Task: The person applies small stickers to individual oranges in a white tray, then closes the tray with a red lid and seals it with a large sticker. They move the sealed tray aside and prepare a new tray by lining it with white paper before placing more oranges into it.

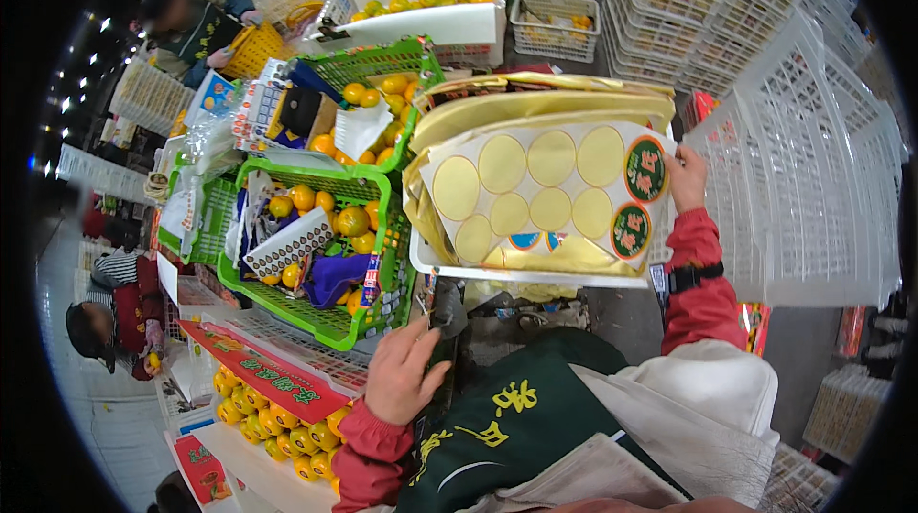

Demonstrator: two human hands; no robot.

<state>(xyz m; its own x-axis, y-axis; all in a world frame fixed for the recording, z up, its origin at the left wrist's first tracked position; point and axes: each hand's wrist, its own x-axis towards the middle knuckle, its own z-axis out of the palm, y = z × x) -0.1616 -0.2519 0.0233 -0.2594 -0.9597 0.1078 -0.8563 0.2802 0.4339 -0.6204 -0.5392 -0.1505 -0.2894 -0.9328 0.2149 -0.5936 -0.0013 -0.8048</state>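
My right hand [686, 176] holds the right edge of a sheet of round stickers [527, 212]. Two green printed stickers [645, 169] remain at its right end, beside several blank yellowish circles. The sheet lies over yellow paper [545, 111] in a white tub [531, 275]. My left hand [405, 369] is empty, fingers apart, near the front corner of a green plastic basket [308, 330]. That basket holds orange citrus fruit [353, 221], a patterned white box [288, 243] and purple cloth [343, 276]. Stickered citrus fruits [287, 441] lie in rows below, partly under a red printed cardboard flap [272, 373].
Another green basket [344, 65] of fruit stands behind. Stacked white plastic crates [660, 18] rise at the back right, with large translucent crates [796, 176] at the right. One person [197, 29] holds a yellow basket [254, 50]; another person [129, 305] is at the left.
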